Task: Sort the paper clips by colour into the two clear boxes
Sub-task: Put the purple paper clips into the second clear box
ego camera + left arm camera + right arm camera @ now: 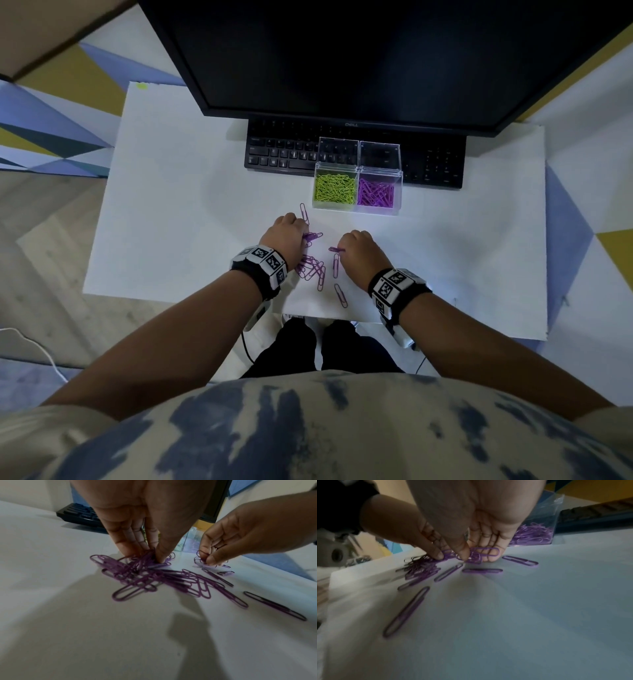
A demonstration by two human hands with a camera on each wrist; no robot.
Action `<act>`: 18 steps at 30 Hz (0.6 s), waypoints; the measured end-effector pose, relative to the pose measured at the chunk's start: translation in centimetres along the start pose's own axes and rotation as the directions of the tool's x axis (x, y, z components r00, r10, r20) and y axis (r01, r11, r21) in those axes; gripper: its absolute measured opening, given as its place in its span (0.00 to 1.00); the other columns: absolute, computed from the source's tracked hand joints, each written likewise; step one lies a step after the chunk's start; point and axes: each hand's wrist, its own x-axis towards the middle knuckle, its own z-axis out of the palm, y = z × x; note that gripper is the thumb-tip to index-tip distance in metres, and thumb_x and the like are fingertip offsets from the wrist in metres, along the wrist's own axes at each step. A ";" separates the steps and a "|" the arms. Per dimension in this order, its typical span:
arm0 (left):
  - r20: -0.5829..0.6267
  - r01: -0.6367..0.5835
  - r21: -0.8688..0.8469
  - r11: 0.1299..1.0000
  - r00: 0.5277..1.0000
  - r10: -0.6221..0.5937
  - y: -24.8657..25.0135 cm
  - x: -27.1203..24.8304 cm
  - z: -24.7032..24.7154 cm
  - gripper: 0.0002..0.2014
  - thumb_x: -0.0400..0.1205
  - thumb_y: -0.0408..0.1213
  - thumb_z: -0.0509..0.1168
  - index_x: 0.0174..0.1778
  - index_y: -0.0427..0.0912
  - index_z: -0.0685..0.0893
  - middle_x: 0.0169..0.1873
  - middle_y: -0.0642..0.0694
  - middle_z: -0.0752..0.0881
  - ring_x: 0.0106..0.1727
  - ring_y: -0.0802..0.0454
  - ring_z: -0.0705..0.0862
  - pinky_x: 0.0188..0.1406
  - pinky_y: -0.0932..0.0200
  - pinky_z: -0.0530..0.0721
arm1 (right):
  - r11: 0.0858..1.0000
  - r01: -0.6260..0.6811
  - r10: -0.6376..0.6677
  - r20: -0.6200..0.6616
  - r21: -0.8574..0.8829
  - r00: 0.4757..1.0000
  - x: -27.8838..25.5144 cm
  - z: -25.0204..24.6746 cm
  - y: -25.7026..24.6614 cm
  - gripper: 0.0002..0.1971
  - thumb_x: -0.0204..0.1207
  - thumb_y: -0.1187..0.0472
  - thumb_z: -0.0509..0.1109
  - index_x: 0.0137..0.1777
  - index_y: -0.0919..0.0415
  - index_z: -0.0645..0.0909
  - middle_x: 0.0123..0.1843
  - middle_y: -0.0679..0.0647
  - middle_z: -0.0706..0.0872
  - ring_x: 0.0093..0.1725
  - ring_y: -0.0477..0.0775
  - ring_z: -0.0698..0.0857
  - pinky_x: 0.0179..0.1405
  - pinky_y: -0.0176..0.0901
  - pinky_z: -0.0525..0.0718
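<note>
Purple paper clips (312,269) lie in a loose pile on the white table (171,222), with single clips (340,295) nearer the front edge. My left hand (284,233) pinches a bunch of purple clips (147,561) at the top of the pile. My right hand (358,253) pinches a few purple clips (477,555) just right of it. Two clear boxes with raised lids stand behind: the left box (334,190) holds green clips, the right box (376,193) holds purple clips (532,534).
A black keyboard (281,150) and a dark monitor (342,58) stand behind the boxes. The table's front edge (325,317) runs just below my wrists. One purple clip (303,213) lies apart near the green box.
</note>
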 end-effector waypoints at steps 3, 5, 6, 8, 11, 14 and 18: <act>0.012 -0.001 0.063 0.998 1.000 0.000 0.6 0.0 -0.2 0.15 0.82 0.37 0.59 0.64 0.38 0.77 0.61 0.40 0.75 0.65 0.42 0.72 0.63 0.45 0.78 | 0.985 -0.076 0.088 -0.069 0.156 0.994 -0.3 -2.3 0.2 0.09 0.79 0.66 0.61 0.38 0.60 0.77 0.42 0.55 0.79 0.48 0.59 0.79 0.42 0.46 0.76; 0.023 -0.007 0.116 0.993 1.000 0.005 0.9 0.1 -0.4 0.17 0.82 0.38 0.58 0.65 0.37 0.75 0.62 0.39 0.75 0.65 0.42 0.73 0.63 0.46 0.78 | 0.972 -0.088 0.125 -0.161 0.219 0.979 -0.7 -4.7 0.6 0.09 0.81 0.64 0.62 0.41 0.63 0.80 0.43 0.56 0.82 0.44 0.55 0.81 0.43 0.46 0.80; 0.028 -0.011 0.135 0.991 1.000 0.007 1.1 0.2 -0.5 0.17 0.82 0.39 0.58 0.66 0.37 0.75 0.62 0.39 0.75 0.65 0.42 0.73 0.63 0.47 0.77 | 0.967 -0.095 0.146 -0.208 0.237 0.967 -0.7 -5.9 0.8 0.08 0.81 0.63 0.62 0.45 0.64 0.81 0.45 0.56 0.82 0.45 0.54 0.81 0.45 0.45 0.81; 0.039 -0.022 0.158 0.987 0.999 0.016 1.3 0.3 -0.7 0.18 0.82 0.40 0.58 0.65 0.36 0.74 0.62 0.38 0.76 0.65 0.41 0.73 0.63 0.47 0.76 | 0.962 -0.106 0.179 -0.292 0.250 0.940 -0.1 -7.9 1.8 0.07 0.81 0.62 0.63 0.51 0.65 0.81 0.50 0.58 0.83 0.48 0.55 0.81 0.50 0.47 0.81; 0.071 -0.067 0.161 0.985 0.996 0.056 1.4 0.5 -1.1 0.16 0.82 0.38 0.58 0.65 0.38 0.74 0.63 0.39 0.77 0.66 0.41 0.72 0.63 0.48 0.74 | 0.965 -0.159 0.214 -0.280 0.209 0.936 2.2 -9.7 3.1 0.08 0.79 0.65 0.62 0.52 0.66 0.82 0.53 0.61 0.83 0.51 0.59 0.82 0.54 0.48 0.79; 0.080 -0.080 0.115 0.990 0.994 0.071 1.4 0.7 -1.4 0.14 0.82 0.34 0.58 0.64 0.40 0.76 0.62 0.40 0.78 0.65 0.43 0.73 0.65 0.48 0.75 | 0.980 -0.161 0.182 -0.210 0.115 0.961 4.3 -10.0 3.5 0.09 0.78 0.69 0.62 0.52 0.68 0.83 0.55 0.63 0.82 0.53 0.61 0.82 0.54 0.44 0.77; 0.067 -0.059 0.026 0.998 0.996 0.057 1.5 0.8 -1.7 0.13 0.82 0.33 0.57 0.62 0.41 0.77 0.59 0.43 0.78 0.62 0.45 0.77 0.59 0.47 0.79 | 0.988 -0.125 0.136 -0.145 0.086 0.980 5.1 -9.1 3.8 0.12 0.78 0.69 0.64 0.60 0.68 0.81 0.62 0.62 0.80 0.64 0.61 0.77 0.65 0.49 0.77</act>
